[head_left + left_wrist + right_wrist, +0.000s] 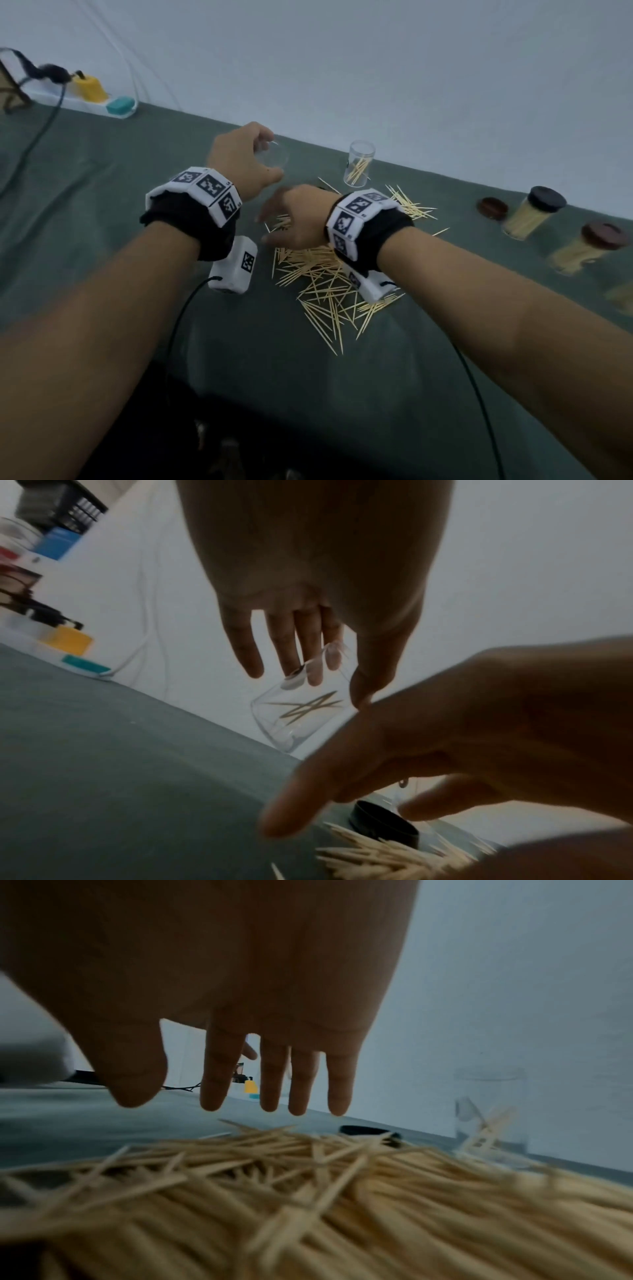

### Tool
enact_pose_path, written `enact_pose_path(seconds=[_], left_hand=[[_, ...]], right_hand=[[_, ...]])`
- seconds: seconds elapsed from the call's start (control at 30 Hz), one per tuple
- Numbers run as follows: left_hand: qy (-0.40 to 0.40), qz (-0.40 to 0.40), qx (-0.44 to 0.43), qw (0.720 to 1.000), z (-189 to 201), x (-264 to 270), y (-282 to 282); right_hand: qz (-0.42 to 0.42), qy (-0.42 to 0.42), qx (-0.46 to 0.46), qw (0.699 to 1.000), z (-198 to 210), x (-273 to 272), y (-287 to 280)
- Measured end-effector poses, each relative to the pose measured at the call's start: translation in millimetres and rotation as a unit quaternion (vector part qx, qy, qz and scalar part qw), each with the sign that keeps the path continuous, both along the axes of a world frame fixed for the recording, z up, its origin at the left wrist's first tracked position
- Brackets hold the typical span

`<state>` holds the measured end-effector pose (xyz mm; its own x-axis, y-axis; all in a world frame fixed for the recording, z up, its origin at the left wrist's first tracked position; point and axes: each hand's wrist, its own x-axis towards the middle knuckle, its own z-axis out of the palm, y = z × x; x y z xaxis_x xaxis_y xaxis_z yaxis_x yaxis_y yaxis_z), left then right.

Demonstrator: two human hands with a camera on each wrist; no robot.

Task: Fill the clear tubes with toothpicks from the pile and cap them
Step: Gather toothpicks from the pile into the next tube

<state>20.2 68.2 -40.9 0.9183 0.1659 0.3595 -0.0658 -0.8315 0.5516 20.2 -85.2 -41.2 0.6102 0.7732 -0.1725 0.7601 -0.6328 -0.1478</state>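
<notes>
Left hand (245, 156) holds a clear plastic tube (301, 710) off the green cloth-covered table (102, 205), fingers (310, 653) on one side of the wall and thumb on the other; tube is tilted, long axis diagonal, a few toothpicks loose inside. Which end is the mouth: cannot tell. Right hand (296, 219) hovers palm-down over the far end of the pile of pale wooden toothpicks (325, 281), fingers (270, 1074) straight and spread, holding nothing, just above the sticks. Pile sits mid-table, sticks pointing every way. Second clear tube (358, 162) stands upright beyond the pile at the far edge, mouth up, a few toothpicks leaning inside. Far right: two capped tubes full of toothpicks, one with a black cap (532, 212), one with a brown cap (587, 248), both lying tilted. One loose brown cap (492, 208) left of them, one loose black round cap (385, 822) by the pile. Count: four tubes, two loose caps.
</notes>
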Motion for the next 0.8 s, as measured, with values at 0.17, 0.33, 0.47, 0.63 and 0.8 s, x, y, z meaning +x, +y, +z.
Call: enact_pose_path(seconds=[0.17,0.33,0.47,0.63,0.8], left_hand=[[0.006,0.004,-0.001,1.0,-5,2,5],[-0.001,-0.02,0.002,1.0,-9,6,-2],[-0.003,-0.03,0.004,1.0,-11,6,-7],[0.006,-0.036,0.017,0.999,-10,4,-9],[0.0,-0.038,0.019,0.999,-9,1,-11]], right_hand=[[-0.009,-0.007,-0.031,0.999,-12,4,3],[-0.018,-0.036,-0.061,0.997,-3,1,-29],[-0.056,-0.048,-0.088,0.993,7,-4,-65],[-0.095,-0.065,-0.128,0.985,16,-10,-89],[-0.028,-0.07,-0.03,0.997,14,-32,-74]])
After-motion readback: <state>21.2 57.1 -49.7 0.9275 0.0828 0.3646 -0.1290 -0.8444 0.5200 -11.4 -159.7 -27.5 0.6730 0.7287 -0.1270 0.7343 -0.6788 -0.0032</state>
